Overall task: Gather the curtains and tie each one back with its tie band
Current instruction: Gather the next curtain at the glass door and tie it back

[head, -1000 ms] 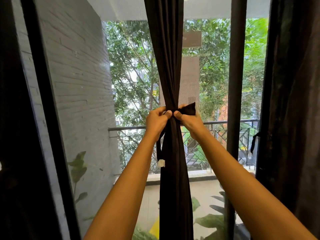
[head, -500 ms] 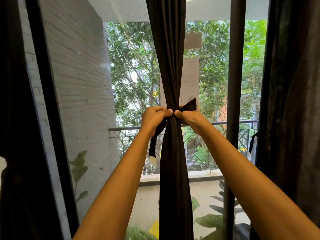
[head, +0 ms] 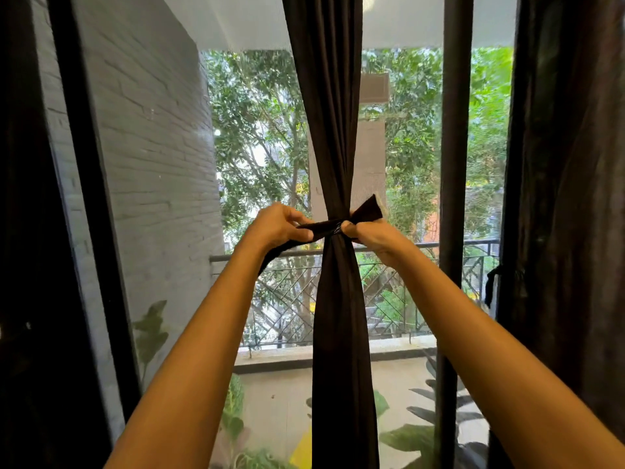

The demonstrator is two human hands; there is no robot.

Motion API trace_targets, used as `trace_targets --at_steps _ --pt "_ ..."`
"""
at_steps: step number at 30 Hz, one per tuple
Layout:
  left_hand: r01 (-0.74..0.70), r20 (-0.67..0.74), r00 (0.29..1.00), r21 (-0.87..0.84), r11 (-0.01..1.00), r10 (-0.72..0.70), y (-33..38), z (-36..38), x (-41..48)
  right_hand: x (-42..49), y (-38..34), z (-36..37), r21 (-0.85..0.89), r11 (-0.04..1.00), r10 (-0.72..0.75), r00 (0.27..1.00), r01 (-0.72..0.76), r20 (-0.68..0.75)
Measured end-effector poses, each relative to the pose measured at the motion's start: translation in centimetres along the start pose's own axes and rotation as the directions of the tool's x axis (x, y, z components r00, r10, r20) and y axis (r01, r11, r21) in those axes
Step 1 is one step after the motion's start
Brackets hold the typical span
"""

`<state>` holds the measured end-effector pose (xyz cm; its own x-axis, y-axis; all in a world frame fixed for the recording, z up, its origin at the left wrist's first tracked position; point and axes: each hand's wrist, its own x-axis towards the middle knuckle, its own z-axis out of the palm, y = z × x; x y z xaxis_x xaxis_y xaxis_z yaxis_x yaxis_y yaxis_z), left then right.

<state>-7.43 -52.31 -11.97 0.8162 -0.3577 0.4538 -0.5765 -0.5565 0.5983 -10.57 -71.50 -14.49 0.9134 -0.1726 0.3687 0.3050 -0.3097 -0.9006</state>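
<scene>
A dark curtain (head: 338, 316) hangs gathered into a narrow bundle in the middle of the window. A dark tie band (head: 324, 227) runs across its waist. My left hand (head: 277, 226) pinches the band's left end, whose tail trails down behind my wrist. My right hand (head: 370, 235) grips the right end, and that short tail (head: 368, 210) sticks up to the right. The two hands sit on either side of the bundle, pulled apart.
A second dark curtain (head: 568, 198) fills the right edge, with its own band (head: 489, 286) dangling. A dark window post (head: 453, 198) stands between the two curtains. Another dark frame (head: 91, 198) and a grey brick wall (head: 152, 164) lie to the left. A balcony railing (head: 422, 247) is outside.
My hands have moved apart sideways, drawing the band taut across the curtain. The left tail, which hung down beside the bundle, now runs out behind my left wrist.
</scene>
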Motion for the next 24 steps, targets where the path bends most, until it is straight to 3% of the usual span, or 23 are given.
trace_targets --at_steps 5,11,16,20,24 --pt "-0.052 -0.35 0.928 0.22 0.974 0.128 1.0 1.4 0.1 -1.0 -0.9 -1.4 -0.089 0.994 -0.048 0.993 0.058 0.11" --pt "-0.058 -0.421 0.906 -0.044 0.997 0.034 1.7 5.0 1.2 -1.1 -1.6 -1.9 -0.143 0.981 -0.105 0.975 0.134 0.196" --pt "-0.143 -0.404 0.915 -0.304 0.942 0.009 2.5 5.8 1.5 -1.4 -1.9 -2.9 -0.196 0.974 -0.064 0.964 0.117 0.257" --pt "-0.138 -0.455 0.89 -0.302 0.943 -0.016 2.4 6.3 1.1 -1.6 -1.9 -3.2 -0.21 0.971 -0.064 0.968 0.117 0.244" --pt "-0.054 -0.533 0.833 -0.341 0.939 -0.146 2.8 7.0 -0.8 -1.4 -2.3 -3.5 -0.229 0.964 -0.078 0.965 0.137 0.249"
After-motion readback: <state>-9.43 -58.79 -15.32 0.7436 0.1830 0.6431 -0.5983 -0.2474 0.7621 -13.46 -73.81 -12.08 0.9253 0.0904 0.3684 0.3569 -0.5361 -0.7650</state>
